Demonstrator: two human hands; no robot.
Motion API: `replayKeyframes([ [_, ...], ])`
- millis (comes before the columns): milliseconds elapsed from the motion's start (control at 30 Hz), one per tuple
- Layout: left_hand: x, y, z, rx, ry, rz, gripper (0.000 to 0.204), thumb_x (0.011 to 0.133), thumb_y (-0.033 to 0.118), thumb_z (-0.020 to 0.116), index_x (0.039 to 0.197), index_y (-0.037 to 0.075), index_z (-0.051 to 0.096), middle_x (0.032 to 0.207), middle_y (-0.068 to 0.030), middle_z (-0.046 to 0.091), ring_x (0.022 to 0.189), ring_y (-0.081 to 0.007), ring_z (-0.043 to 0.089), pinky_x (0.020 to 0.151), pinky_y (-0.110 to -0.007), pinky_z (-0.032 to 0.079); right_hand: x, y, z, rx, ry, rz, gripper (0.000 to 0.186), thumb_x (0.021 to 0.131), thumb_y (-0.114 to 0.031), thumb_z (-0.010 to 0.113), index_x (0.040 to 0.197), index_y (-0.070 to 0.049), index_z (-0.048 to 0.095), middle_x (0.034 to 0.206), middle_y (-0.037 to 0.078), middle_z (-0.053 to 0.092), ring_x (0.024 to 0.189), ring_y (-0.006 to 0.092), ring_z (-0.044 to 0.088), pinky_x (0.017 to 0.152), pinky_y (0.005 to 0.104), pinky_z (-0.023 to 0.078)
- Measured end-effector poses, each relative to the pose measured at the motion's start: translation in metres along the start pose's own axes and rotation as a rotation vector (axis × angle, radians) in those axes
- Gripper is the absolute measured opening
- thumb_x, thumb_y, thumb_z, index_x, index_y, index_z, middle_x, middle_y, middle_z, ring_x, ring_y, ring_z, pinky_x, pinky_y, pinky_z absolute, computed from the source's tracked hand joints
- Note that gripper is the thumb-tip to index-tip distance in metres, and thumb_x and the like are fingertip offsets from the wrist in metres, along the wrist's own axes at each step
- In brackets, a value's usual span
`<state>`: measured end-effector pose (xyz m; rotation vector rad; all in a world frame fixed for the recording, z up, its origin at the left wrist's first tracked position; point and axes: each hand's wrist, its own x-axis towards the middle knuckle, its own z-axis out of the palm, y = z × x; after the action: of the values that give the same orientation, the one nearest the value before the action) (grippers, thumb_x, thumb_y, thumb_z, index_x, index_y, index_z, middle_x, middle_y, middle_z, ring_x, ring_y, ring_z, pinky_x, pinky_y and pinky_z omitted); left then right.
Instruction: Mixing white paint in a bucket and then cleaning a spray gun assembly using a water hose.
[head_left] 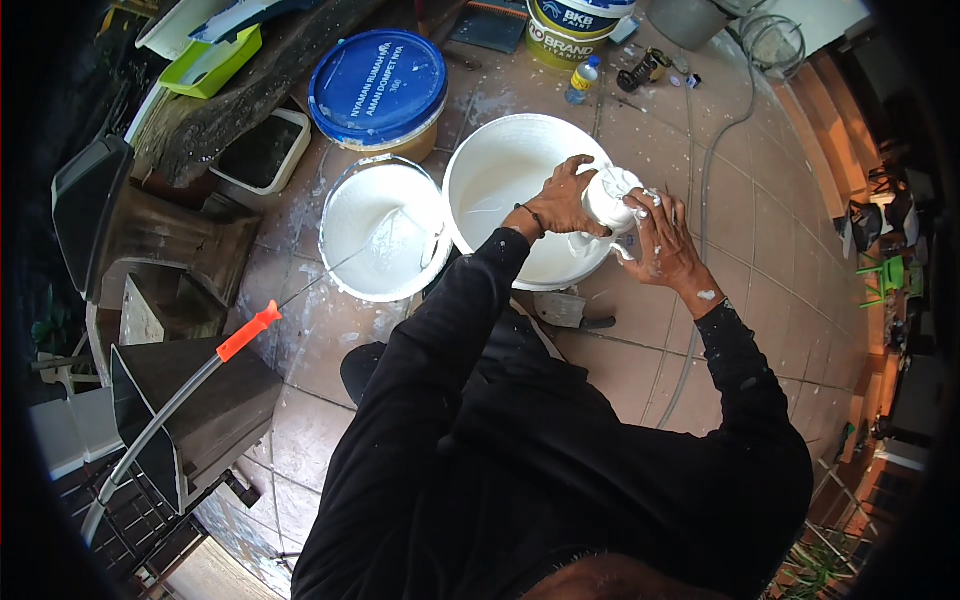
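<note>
A small round white tub (612,198), smeared with thick white paint, is held over the right rim of a wide white bucket (478,160). My left hand (568,205) grips the tub's left side. The paint-spotted fingers of my right hand (660,243) press against its right side. Wet white paint hangs below the tub, and its underside is hidden. To the left stands a second white bucket (345,215) with white paint on its walls. An orange roller handle (250,330) on a long pale pole reaches into that bucket.
A blue-lidded pail (378,88) stands behind the buckets. On the tiled floor lie a scraper (562,309), a small yellow-labelled bottle (581,82) and a grey hose (712,150). Dark planters (200,420) line the left; orange steps (815,130) edge the right.
</note>
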<state>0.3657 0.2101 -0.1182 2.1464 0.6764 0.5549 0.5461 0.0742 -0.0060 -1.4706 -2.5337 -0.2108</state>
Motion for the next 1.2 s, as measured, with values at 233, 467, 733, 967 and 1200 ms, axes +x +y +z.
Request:
replayKeyframes([
  [233,-0.006,0.016,-0.004,0.038,0.032,0.035,0.101,0.052,0.052,0.088,0.138,0.014,0.052,0.152,-0.0168,0.029,0.142,-0.0435,0.026,0.113,-0.057,0.032,-0.014,-0.008,-0.002,-0.023,0.059,0.006,0.071,0.065,-0.023,0.081,0.128,-0.006,0.052,0.132,0.012,0.052,0.118,0.0342,0.051,0.098,0.0489,0.036],
  [467,-0.009,0.027,-0.003,-0.001,0.032,0.064,0.095,0.053,0.048,0.088,0.136,0.018,0.054,0.153,-0.0164,0.027,0.144,-0.0431,0.023,0.114,-0.058,0.031,-0.021,-0.008,-0.003,-0.036,0.147,0.000,0.068,0.065,-0.019,0.080,0.125,-0.006,0.053,0.129,0.012,0.053,0.116,0.0345,0.051,0.097,0.0502,0.036],
  [733,-0.011,0.030,0.001,-0.008,0.034,0.103,0.095,0.053,0.050,0.088,0.138,0.024,0.055,0.154,-0.0163,0.026,0.145,-0.0427,0.021,0.115,-0.059,0.028,-0.021,-0.009,-0.006,-0.028,0.210,0.053,0.059,0.069,-0.022,0.076,0.124,-0.009,0.057,0.127,0.010,0.054,0.113,0.0338,0.052,0.096,0.0485,0.035],
  [967,-0.017,0.027,0.003,-0.089,0.025,0.037,0.096,0.053,0.057,0.087,0.138,0.026,0.055,0.155,-0.0169,0.024,0.145,-0.0447,0.020,0.116,-0.059,0.027,-0.022,-0.011,-0.009,-0.044,0.197,0.054,0.058,0.070,-0.023,0.074,0.124,-0.009,0.057,0.125,0.009,0.056,0.113,0.0325,0.052,0.096,0.0484,0.034],
  [1200,-0.018,0.025,0.004,-0.144,0.002,0.050,0.099,0.054,0.058,0.087,0.141,0.025,0.053,0.157,-0.0186,0.021,0.146,-0.0455,0.018,0.117,-0.058,0.025,-0.019,-0.013,-0.015,-0.067,0.220,0.070,0.054,0.070,-0.021,0.074,0.120,-0.009,0.059,0.122,0.008,0.058,0.112,0.0310,0.054,0.096,0.0466,0.035],
])
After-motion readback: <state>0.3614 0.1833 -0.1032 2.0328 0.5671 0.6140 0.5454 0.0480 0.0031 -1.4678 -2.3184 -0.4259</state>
